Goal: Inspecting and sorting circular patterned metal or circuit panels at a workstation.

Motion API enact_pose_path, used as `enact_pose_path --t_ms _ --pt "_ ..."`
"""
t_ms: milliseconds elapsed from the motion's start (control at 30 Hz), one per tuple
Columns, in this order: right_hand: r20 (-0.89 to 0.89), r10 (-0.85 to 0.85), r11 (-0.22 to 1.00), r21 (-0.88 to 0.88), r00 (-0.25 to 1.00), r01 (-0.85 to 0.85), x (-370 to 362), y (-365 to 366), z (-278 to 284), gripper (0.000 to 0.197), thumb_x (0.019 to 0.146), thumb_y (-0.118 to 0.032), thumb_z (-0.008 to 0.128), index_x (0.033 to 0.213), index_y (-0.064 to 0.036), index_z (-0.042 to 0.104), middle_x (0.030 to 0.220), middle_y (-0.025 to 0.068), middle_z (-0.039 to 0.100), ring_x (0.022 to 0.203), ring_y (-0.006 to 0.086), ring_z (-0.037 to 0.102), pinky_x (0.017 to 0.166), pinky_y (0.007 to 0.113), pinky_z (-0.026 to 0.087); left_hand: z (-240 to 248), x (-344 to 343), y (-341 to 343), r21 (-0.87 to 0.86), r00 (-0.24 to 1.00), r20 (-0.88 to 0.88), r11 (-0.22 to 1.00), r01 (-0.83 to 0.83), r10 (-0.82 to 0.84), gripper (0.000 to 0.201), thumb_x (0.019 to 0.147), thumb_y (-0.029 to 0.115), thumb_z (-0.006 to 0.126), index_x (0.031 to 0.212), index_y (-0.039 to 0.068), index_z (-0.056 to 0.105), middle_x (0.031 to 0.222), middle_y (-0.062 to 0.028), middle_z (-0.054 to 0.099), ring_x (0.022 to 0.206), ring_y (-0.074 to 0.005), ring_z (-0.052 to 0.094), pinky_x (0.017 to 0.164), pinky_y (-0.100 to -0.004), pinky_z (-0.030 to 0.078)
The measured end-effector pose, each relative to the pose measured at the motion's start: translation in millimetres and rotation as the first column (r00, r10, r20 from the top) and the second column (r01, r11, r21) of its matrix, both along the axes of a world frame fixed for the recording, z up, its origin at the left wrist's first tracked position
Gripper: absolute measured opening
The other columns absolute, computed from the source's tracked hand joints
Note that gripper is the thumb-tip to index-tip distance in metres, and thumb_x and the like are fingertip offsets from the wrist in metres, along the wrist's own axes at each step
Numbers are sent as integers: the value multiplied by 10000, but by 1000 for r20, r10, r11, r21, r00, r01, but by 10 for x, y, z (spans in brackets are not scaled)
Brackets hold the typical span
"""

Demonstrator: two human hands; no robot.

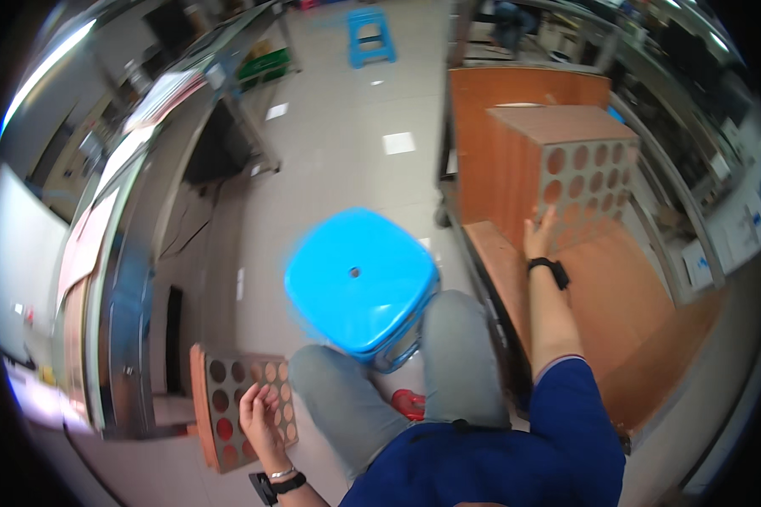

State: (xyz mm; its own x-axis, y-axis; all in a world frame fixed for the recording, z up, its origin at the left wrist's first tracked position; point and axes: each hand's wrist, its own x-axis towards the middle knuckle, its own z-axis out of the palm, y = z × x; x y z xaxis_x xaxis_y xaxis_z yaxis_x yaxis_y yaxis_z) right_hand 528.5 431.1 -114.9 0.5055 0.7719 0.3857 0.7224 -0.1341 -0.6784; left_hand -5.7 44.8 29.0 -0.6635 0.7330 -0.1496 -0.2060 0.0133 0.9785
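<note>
Blue shirt (482,465): worn nearest the camera.
Right hand (541,235): fingers spread at holed stack (516,182) on cart (638,275), nothing seen clasped.
Left hand (260,414): half-uncurled over holed block (213,416), nothing seen clasped.
Stack: apparently being reached for; firm grip called for.
Holes (596,181): turned toward camera; long axis unclear.

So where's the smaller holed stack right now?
In the head view, the smaller holed stack is at the lower left, beside the person's left knee, with the left hand in front of it.
</note>
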Motion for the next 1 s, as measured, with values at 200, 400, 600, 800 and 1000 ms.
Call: enact_pose_path --t_ms 200,400,600,800,1000 --pt "218 249 949 138 944 -282 120 -245 -150 616 916 -131 506 1426 7 189 1487 177 213 1364 286 232 1104 359 211 -252 -395 -353 -70 910 -240 929 -364 338 281 942 118 481 1201 17 524 1165 -85 566 1000 -157 567 861 -288 466" --pt "-146 507 862 93 850 -498 -879 -965 743 454 950 -127 434 1383 -32 336 1445 152 321 1318 288 336 1058 385 308 -304 -870 -1010 -1 341 -852 651 -759 397 287 894 20 445 1164 10 543 1203 -152 525 1141 -272 476 972 -385 369" --pt "-15 823 552 -215 568 -806 -2521 -1324 1788 396 919 -114 453 1304 -24 448 1360 175 431 1263 332 398 1041 392 320 -470 -1016 -1407 -212 264 -964 543 -812 17 410 814 29 521 1220 11 469 1283 -205 432 1200 -378 391 1000 -459 316" --pt "173 975 163 -113 142 -980 -3622 -1552 1109 399 866 -109 539 1260 -65 503 1354 175 434 1250 345 403 1049 443 296 -530 -900 -1316 -321 281 -947 467 -824 -157 536 794 51 555 1300 -3 386 1350 -204 373 1280 -385 308 1044 -501 254" --pt "397 918 185 -378 22 -907 -3924 -1904 1053 399 825 -125 609 1219 -136 553 1417 91 371 1341 293 282 1064 567 206 -605 -901 -1352 -367 314 -930 441 -819 -191 589 781 44 551 1338 3 364 1411 -200 318 1335 -377 239 1068 -512 209"
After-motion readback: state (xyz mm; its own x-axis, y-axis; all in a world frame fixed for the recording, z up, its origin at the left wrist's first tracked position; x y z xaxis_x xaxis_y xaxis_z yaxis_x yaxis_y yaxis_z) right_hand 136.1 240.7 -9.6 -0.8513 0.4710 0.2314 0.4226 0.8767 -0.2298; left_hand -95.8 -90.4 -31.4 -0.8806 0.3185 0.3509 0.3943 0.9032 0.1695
